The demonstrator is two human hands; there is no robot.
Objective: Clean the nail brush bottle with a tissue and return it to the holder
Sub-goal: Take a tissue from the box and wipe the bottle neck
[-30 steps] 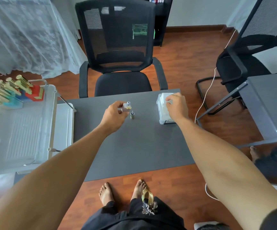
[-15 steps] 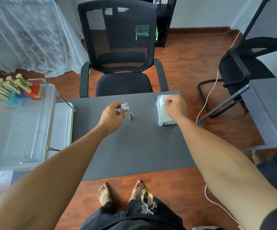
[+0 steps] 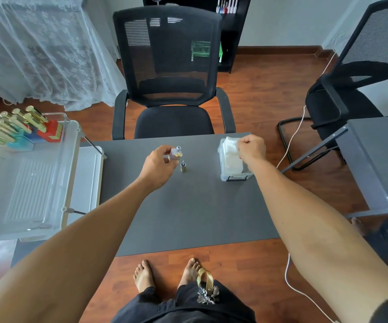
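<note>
My left hand (image 3: 157, 166) holds a small pale bottle (image 3: 176, 153) with an open neck, just above the dark grey table (image 3: 188, 213). Its gold cap with the brush (image 3: 183, 167) stands upright on the table right beside that hand. My right hand (image 3: 251, 149) is closed over the clear tissue box (image 3: 232, 165), pinching the white tissue (image 3: 231, 145) at the box's top. On the left, the holder (image 3: 32, 136) of coloured blocks carries several gold-capped bottles on a clear tray.
A clear tray (image 3: 25, 183) on a white cart stands left of the table. A black mesh chair (image 3: 172, 89) faces the table's far edge. Another chair and a grey table (image 3: 379, 159) are on the right. A white cable runs over the floor.
My right hand has closed into a fist on the tissue at the top of the box. My left hand and the bottle have hardly moved.
</note>
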